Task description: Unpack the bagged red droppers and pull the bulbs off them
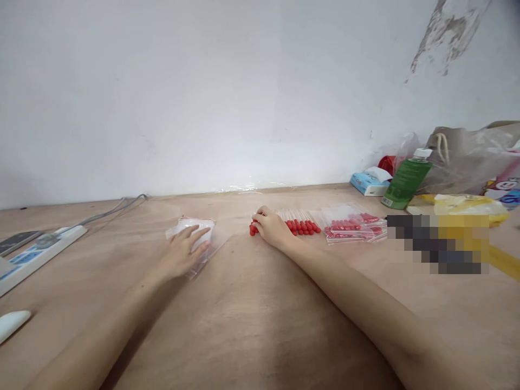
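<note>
My left hand (184, 252) lies with fingers spread over a stack of clear zip bags (203, 223), touching them or just above. My right hand (271, 226) is further right, its fingers curled and closed over the left end of a row of red-tipped wooden sticks (304, 226). A few red tips show beside its fingertips; exactly how many sticks it grips is hidden. The sticks lie side by side, red ends toward me. Right of them, several filled zip bags (351, 225) hold more red-tipped sticks.
At the left are a power strip (44, 257) with a grey cable, a phone (18, 242) and a white object (13, 325). At the right stand a green bottle (407, 179), a blue tissue pack (369, 183), yellow packaging (467, 206) and bags. A wall borders the table's back.
</note>
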Demonstrator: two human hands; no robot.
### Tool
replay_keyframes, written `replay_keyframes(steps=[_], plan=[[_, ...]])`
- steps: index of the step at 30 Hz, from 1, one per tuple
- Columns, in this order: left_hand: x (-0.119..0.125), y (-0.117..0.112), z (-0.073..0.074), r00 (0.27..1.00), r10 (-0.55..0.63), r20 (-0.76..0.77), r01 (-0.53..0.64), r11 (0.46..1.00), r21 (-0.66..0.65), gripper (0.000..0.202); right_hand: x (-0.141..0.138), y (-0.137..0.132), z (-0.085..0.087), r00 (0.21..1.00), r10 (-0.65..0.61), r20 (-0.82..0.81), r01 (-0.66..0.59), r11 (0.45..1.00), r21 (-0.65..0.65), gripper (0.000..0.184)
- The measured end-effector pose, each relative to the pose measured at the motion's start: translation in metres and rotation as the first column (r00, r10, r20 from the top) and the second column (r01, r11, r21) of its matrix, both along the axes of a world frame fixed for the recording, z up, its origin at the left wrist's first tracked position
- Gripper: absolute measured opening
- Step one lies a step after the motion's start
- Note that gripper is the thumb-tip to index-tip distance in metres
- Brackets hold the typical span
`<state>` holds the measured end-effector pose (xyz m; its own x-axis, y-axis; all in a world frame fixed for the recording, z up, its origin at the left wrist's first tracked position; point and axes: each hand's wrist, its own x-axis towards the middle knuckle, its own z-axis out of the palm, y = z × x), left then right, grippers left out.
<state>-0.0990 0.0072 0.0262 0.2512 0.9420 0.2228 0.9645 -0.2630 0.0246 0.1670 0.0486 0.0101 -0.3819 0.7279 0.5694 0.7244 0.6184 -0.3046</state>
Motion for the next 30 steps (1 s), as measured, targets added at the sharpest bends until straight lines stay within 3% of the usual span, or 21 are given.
replay_keyframes(steps=[3, 6, 10, 12, 15, 19, 22, 26, 30], plan=[[-0.002, 0.000, -0.012, 0.999, 0.022, -0.032, -0.028, 0.978, -0.207, 0.058, -0.002, 0.000, -0.002, 0.999, 0.001, 0.036, -0.002, 1.000, 0.005, 0.021], [-0.013, 0.001, -0.013, 0.998, 0.044, -0.044, -0.055, 0.957, -0.285, 0.059, -0.003, -0.002, -0.003, 0.998, 0.011, 0.058, -0.012, 1.000, 0.017, 0.022], [-0.004, -0.005, 0.000, 0.999, 0.035, -0.015, -0.037, 0.993, -0.113, 0.054, -0.002, -0.001, 0.000, 1.000, -0.011, 0.014, 0.010, 0.999, 0.030, 0.020], [0.016, -0.009, 0.006, 0.993, -0.093, 0.072, 0.094, 0.995, -0.018, 0.053, 0.003, 0.001, 0.003, 0.998, -0.051, -0.035, 0.052, 0.998, 0.037, 0.022], [0.057, -0.010, 0.007, 0.938, -0.244, 0.245, 0.253, 0.967, -0.007, 0.056, 0.014, 0.003, 0.006, 0.989, -0.120, -0.091, 0.125, 0.991, 0.044, 0.023], [0.106, 0.005, -0.007, 0.879, -0.258, 0.401, 0.280, 0.960, 0.004, 0.067, 0.025, 0.001, 0.004, 0.986, -0.150, -0.075, 0.154, 0.987, 0.050, 0.021], [0.127, 0.022, -0.022, 0.842, -0.238, 0.485, 0.263, 0.965, 0.017, 0.066, 0.026, -0.005, 0.002, 0.988, -0.152, -0.028, 0.154, 0.986, 0.060, 0.019], [0.133, 0.039, -0.040, 0.808, -0.305, 0.504, 0.288, 0.951, 0.114, 0.063, 0.037, -0.016, 0.005, 0.984, -0.177, -0.005, 0.177, 0.981, 0.085, 0.034], [0.131, 0.042, -0.046, 0.816, -0.334, 0.471, 0.289, 0.943, 0.167, 0.055, 0.082, -0.027, 0.006, 0.962, -0.269, -0.037, 0.272, 0.951, 0.150, 0.026]])
